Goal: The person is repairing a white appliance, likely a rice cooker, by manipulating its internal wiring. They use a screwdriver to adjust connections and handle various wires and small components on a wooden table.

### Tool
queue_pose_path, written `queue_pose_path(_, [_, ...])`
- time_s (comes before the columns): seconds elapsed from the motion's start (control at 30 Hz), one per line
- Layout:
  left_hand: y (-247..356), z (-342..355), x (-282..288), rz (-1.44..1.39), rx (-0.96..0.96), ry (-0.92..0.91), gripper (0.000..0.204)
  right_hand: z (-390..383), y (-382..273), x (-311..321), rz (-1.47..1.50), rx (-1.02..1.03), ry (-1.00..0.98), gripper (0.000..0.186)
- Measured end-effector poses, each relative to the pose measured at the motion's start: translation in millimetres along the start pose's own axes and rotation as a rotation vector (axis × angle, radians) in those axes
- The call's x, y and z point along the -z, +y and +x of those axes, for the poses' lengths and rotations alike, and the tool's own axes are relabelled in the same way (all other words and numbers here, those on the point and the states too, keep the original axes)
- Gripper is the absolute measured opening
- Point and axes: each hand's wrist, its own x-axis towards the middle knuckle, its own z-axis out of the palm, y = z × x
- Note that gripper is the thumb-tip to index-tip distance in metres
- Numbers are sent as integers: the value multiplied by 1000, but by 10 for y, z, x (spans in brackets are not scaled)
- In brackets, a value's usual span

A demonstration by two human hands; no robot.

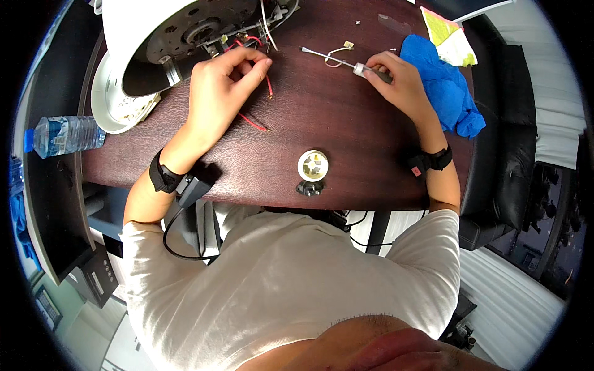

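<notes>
A: Closest to the camera is the lower part of the person's face (352,337), then a white T-shirt (278,272); beyond those, what is the left hand (219,80) doing?

B: Its thumb and forefinger are pinched together on a red wire (270,86), right beside the open side of a round white appliance housing (130,31). The wire's bare end sticks out past the fingertips, toward the person, over the dark brown tabletop (371,148)

A: Is that the only wire there?

B: No, a second red wire (252,122) reaches out from beneath the same hand, and more red leads (253,38) show at the housing

A: And the right hand (399,80)?

B: It grasps the dark handle of a screwdriver (344,62). The shaft points left from the grip, toward the pinched wire but apart from it, and crosses a thin white wire (337,50)

A: What else sits nearby?

B: A blue cloth (442,83) just beside the right hand, a cream ring-shaped fitting (313,165) near the front edge with a small black part (309,188) next to it, and a clear plastic bottle (68,135) at the table's left end
</notes>
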Motion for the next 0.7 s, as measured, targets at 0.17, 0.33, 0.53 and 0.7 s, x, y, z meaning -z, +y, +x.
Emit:
queue_pose_path(0.17, [10, 11, -14, -14, 7, -25, 14, 218, 54, 4, -102, 159, 140, 16])
queue_pose_path(0.33, [7, 5, 10, -2, 17, -35, 13, 439, 40, -79, -128, 119, 25, 20])
queue_pose_path(0.53, [18, -7, 20, -36, 6, -30, 13, 565, 106, -177, -69, 145, -33, 16])
queue_pose_path(0.7, [43, -7, 47, 0, 35, -79, 12, 539, 183, -163, 87, 27, -32, 11])
